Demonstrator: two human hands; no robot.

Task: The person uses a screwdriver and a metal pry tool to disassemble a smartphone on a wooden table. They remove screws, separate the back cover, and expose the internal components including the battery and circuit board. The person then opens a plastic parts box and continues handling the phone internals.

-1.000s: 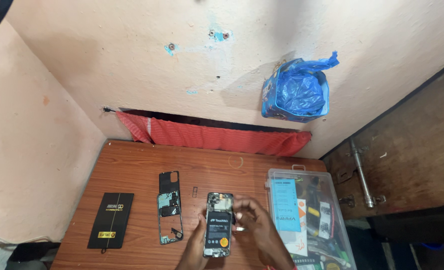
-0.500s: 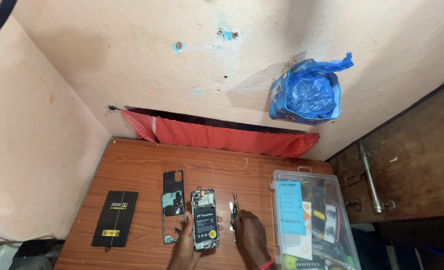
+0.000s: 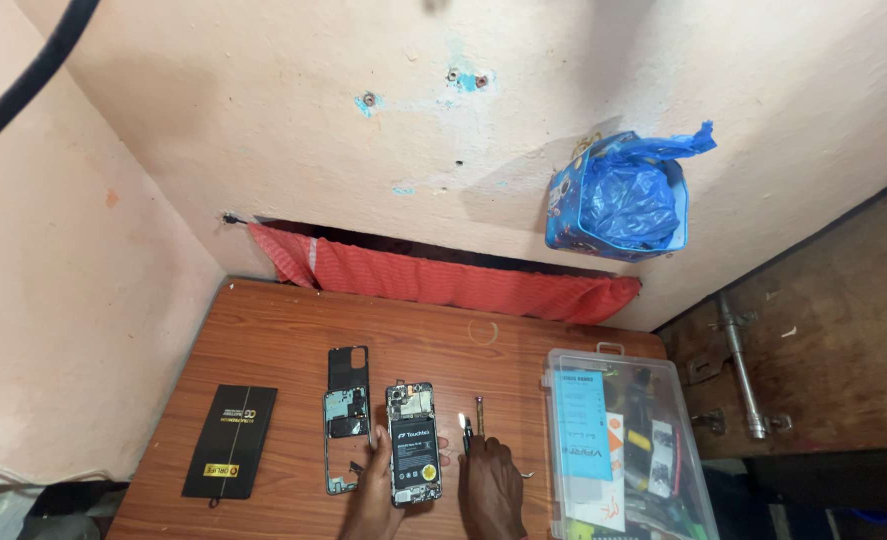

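An opened phone (image 3: 413, 441) with its battery showing lies flat on the wooden table (image 3: 263, 340). My left hand (image 3: 376, 492) rests at the phone's lower left edge, fingers touching its side. My right hand (image 3: 492, 485) lies just right of the phone, fingertips at a small dark tool (image 3: 465, 431) with a bright tip. A second thin tool (image 3: 480, 414) lies beside it. A detached phone frame (image 3: 346, 417) sits left of the phone.
A black flat box (image 3: 231, 454) lies at the table's left. A clear plastic case (image 3: 625, 450) of parts stands at the right edge. A red cloth (image 3: 443, 280) runs along the wall; a blue bag (image 3: 631, 200) hangs above. A wooden door with a bolt (image 3: 741, 372) is at right.
The phone went from held up in both hands to lying flat on the table. My right hand moved off it to the tools on its right. The view tilted slightly.
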